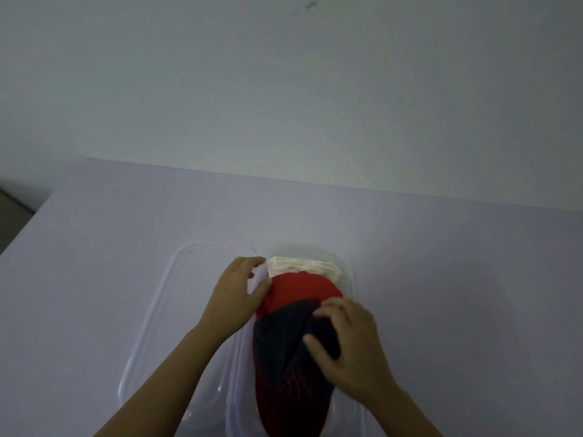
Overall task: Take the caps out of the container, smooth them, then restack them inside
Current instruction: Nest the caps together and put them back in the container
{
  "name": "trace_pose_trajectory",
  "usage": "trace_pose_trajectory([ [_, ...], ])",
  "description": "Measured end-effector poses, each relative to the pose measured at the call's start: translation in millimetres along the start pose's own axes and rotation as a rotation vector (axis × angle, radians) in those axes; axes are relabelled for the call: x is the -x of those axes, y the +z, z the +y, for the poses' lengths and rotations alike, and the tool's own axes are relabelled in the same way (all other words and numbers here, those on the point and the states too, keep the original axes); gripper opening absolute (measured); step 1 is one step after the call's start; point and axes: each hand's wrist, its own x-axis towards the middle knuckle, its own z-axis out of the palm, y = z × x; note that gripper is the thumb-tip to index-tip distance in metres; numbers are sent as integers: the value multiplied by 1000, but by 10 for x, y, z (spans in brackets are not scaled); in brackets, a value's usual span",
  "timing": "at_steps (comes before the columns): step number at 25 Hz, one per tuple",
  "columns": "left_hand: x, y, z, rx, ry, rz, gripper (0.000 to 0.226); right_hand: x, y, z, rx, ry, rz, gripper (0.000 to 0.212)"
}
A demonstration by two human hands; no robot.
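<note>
A clear plastic container [347, 272] sits on the table with caps stacked in it. On top lies a dark navy cap with a red logo [284, 373]. Beneath it shows a red cap [296, 288], and a cream cap [303, 266] sits at the far end. My left hand [236, 294] grips the container's left rim beside the red cap. My right hand [350, 345] pinches the crown fabric of the navy cap.
The container's clear lid [157, 310] lies flat on the table just left of the container, under my left forearm. The pale table [441, 279] meets a plain wall at its far edge. The table's left edge runs diagonally.
</note>
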Motion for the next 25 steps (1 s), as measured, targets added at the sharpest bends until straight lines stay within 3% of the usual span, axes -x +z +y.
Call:
trace_pose_trajectory([
  [2, 76, -79, -168, 23, -88, 208, 36, 209, 176, -87, 109, -84, -70, 46],
  [4, 158, -163, -427, -46, -226, 289, 43, 295, 330, -71, 192, -95, -143, 60],
  [9, 523, -351, -1046, -266, -781, 152, 107, 367, 505, 68, 298, -101, -194, 71],
  [11, 607, -366, -1173, -295, -889, 79, 112, 354, 517, 77, 329, -101, -193, 72],
  [17, 584, -412, -1251, -287, -846, 98, 95, 351, 505, 54, 328, -100, -211, 73],
  [22, 453, -717, -1050, 232, -714, 274, 61, 96, 403, 119, 273, -61, -252, 74],
  [25, 401, -1037, -747, 215, -509, 351, 56, 60, 304, -48, -6, 86, -238, 75],
])
